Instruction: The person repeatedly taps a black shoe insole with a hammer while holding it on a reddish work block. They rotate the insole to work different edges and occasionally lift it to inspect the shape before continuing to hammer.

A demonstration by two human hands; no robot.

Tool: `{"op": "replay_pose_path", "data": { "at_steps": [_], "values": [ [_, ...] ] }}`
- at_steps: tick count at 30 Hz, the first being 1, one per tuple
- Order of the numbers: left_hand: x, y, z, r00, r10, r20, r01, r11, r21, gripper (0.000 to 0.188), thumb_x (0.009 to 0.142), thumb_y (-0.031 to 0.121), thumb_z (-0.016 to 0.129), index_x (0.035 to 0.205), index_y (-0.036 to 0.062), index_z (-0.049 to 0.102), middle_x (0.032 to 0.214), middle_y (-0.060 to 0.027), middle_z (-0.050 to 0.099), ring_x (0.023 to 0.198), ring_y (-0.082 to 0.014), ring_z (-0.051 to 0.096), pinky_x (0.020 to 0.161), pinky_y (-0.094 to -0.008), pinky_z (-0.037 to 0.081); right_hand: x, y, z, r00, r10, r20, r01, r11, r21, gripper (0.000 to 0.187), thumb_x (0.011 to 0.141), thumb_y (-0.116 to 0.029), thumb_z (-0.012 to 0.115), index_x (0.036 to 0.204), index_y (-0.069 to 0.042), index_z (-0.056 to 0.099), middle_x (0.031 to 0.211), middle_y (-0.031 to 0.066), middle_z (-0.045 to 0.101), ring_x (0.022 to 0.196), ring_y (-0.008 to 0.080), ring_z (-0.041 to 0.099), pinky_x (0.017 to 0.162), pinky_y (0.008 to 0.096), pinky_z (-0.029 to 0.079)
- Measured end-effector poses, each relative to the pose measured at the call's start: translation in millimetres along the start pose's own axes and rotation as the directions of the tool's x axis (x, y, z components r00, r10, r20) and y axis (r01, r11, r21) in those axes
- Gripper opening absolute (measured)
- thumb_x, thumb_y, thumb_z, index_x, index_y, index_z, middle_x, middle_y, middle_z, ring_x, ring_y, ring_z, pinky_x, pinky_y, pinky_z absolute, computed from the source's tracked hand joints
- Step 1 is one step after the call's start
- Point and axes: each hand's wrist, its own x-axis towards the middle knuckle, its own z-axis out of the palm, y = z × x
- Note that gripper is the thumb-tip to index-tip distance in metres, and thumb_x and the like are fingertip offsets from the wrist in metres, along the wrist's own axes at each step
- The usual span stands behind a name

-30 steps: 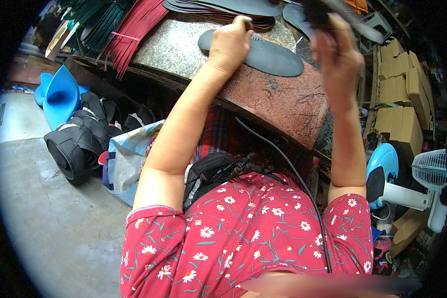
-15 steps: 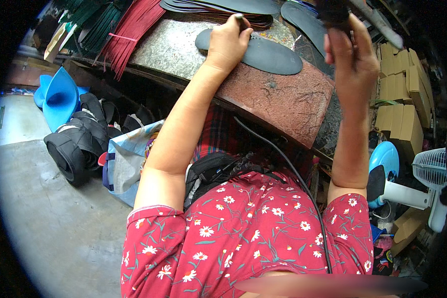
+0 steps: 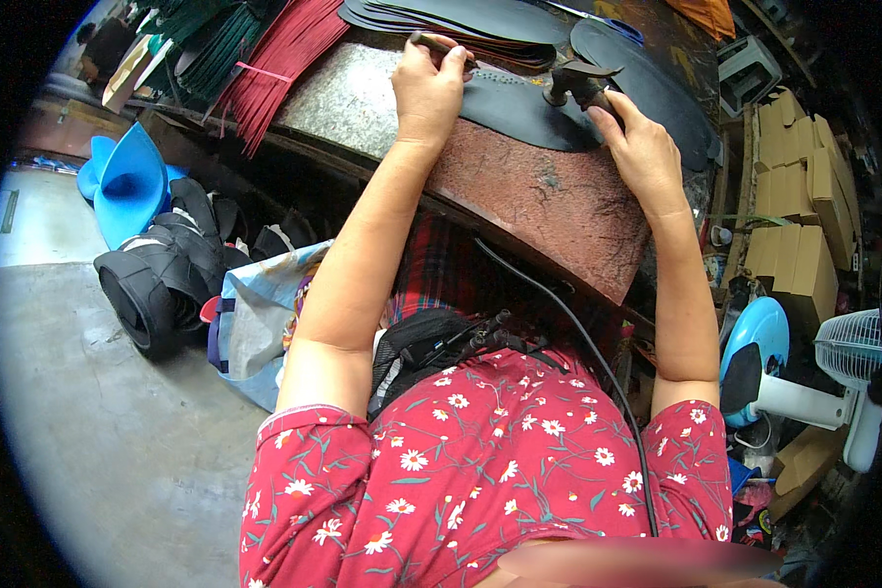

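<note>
Over the flat grey sole [image 3: 524, 113], left fingers [image 3: 453, 64] grip a slim dark rod [image 3: 424, 40] (punch, perhaps), right fingers [image 3: 625, 106] a black hammer [image 3: 580, 85]; poor aim risks bruising.

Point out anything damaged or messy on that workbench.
The reddish slab looks damaged: dark, crack-like marks scar its surface on the person's side of the black sole. Small orange bits lie scattered at the sole's far edge, like debris.
</note>
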Motion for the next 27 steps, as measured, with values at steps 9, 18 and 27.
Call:
{"op": "replay_pose_path", "data": {
  "at_steps": [9, 18, 27],
  "values": [
    [0, -6, -2, 0.997, -0.005, 0.075, -0.018, 0.952, 0.305, 0.017, 0.088, 0.01, 0.07, 0.097, -0.0019, 0.061, 0.083, -0.013, 0.071, 0.076, -0.0176, 0.071, 0.066, -0.0281, 0.058, 6, -25, -51, 0.922, -0.25, -0.295, 0.358, 0.839, 0.411, 0.032, 0.094, -0.036, 0.062, 0.119, -0.016, 0.066, 0.083, 0.0098, 0.067, 0.077, 0.0234, 0.065, 0.066, 0.0316, 0.049],
    [0, 4, 16, 0.962, 0.231, 0.145, -0.272, 0.774, 0.572, 0.015, 0.091, 0.01, 0.063, 0.099, -0.002, 0.058, 0.081, -0.0153, 0.069, 0.074, -0.0226, 0.071, 0.066, -0.032, 0.059, 7, -31, -10, 0.943, -0.222, -0.25, 0.263, 0.953, 0.147, 0.035, 0.093, -0.043, 0.06, 0.116, -0.017, 0.063, 0.09, 0.0156, 0.07, 0.085, 0.0385, 0.067, 0.069, 0.0446, 0.053],
    [3, -11, 8, 0.984, 0.068, 0.166, -0.123, 0.93, 0.345, 0.017, 0.089, 0.012, 0.067, 0.1, 0.0005, 0.06, 0.085, -0.0118, 0.071, 0.077, -0.0179, 0.071, 0.067, -0.0293, 0.058, -1, -26, -51, 0.907, -0.24, -0.347, 0.396, 0.769, 0.502, 0.035, 0.098, -0.025, 0.062, 0.127, -0.007, 0.061, 0.07, -0.005, 0.055, 0.058, 0.0004, 0.047, 0.05, 0.0178, 0.037]
  ]
}}
